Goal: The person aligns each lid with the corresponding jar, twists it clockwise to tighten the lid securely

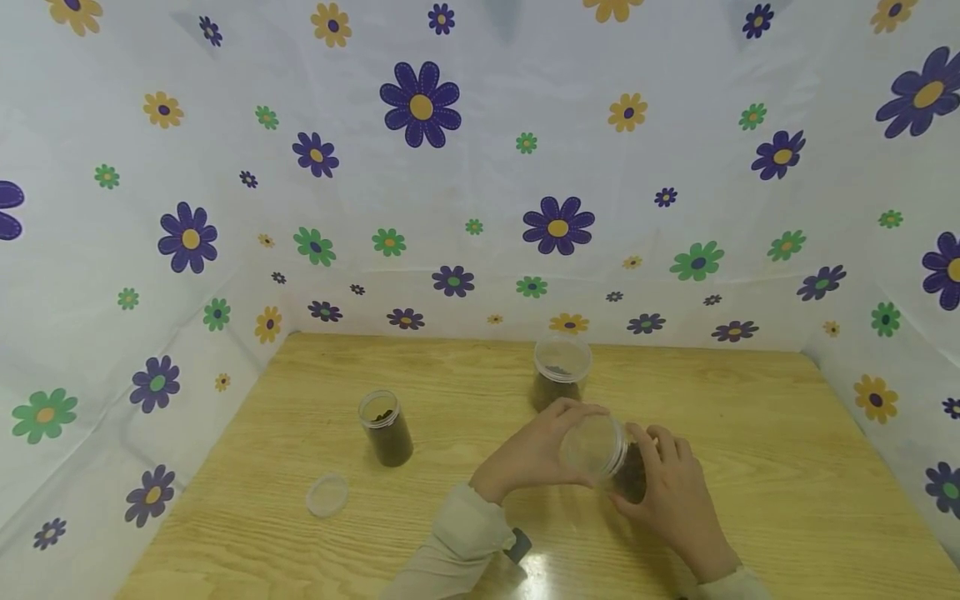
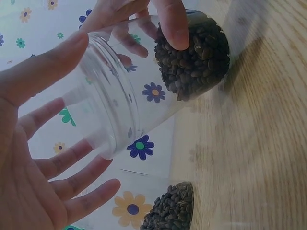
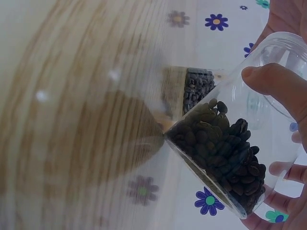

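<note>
A clear jar (image 1: 633, 477) partly filled with dark beans (image 2: 192, 60) leans toward the left, its bottom edge close over the table. My right hand (image 1: 675, 492) grips its lower body, thumb on one side and fingers round the other. At the mouth end, my left hand (image 1: 534, 450) holds a translucent lid (image 2: 80, 115) between thumb and fingertips, right at the threaded rim. Just behind the hands stands an upright jar (image 1: 558, 390) with dark contents, its front base partly hidden by the left hand.
Further left, a slimmer clear jar (image 1: 392, 442) with dark contents stands without a lid. A loose translucent lid (image 1: 327, 495) lies in front of it on the wooden table (image 1: 247, 533). Flower-patterned white sheeting (image 1: 480, 167) encloses the back and both sides.
</note>
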